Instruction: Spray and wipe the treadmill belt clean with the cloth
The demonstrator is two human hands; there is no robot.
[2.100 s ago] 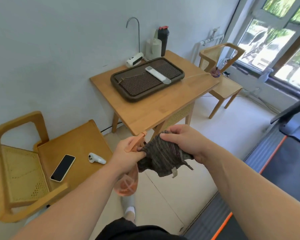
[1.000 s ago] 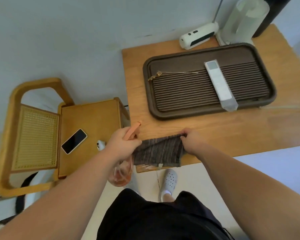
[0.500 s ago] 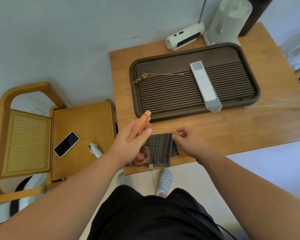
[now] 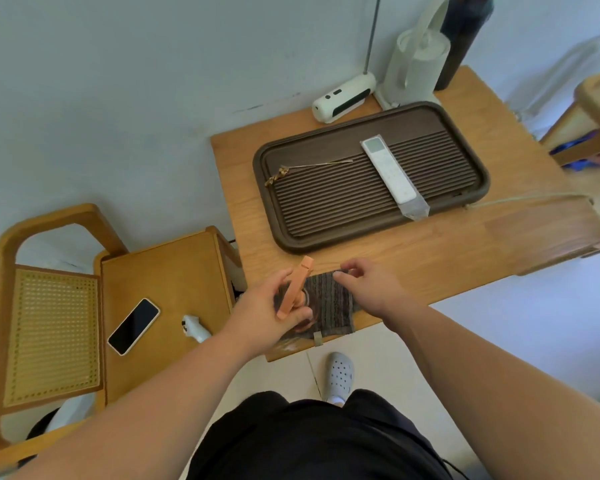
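Brown-grey striped cloth point(image 4: 330, 303) is lying flat on the near edge of the wooden bench point(image 4: 430, 258), just in front of the dark ribbed tray point(image 4: 293, 233). Right hand point(image 4: 368, 289) has its fingers point(image 4: 347, 269) pinching the cloth's far corner. Left hand point(image 4: 271, 311) is wrapped round the neck of the spray bottle point(image 4: 294, 287), with the orange trigger sticking up toward the tray. The see-through bottle body sits over the left part of the cloth, so that bit is half hidden. Can't tell if the bottle actually touches the cloth or just hangs above it.

On the tray there's a white remote point(image 4: 390, 174) lying at a slant and a thin gold pick point(image 4: 309, 167) near the left end. Behind the tray, by the wall, are a white kettle point(image 4: 416, 60) and a small white gadget point(image 4: 343, 97) on its side. Left of the bench is a wooden chair point(image 4: 160, 271) with a phone point(image 4: 134, 326) screen up and a little white controller point(image 4: 194, 328) on the seat. One white clog point(image 4: 340, 374) is on the floor below the bench edge.
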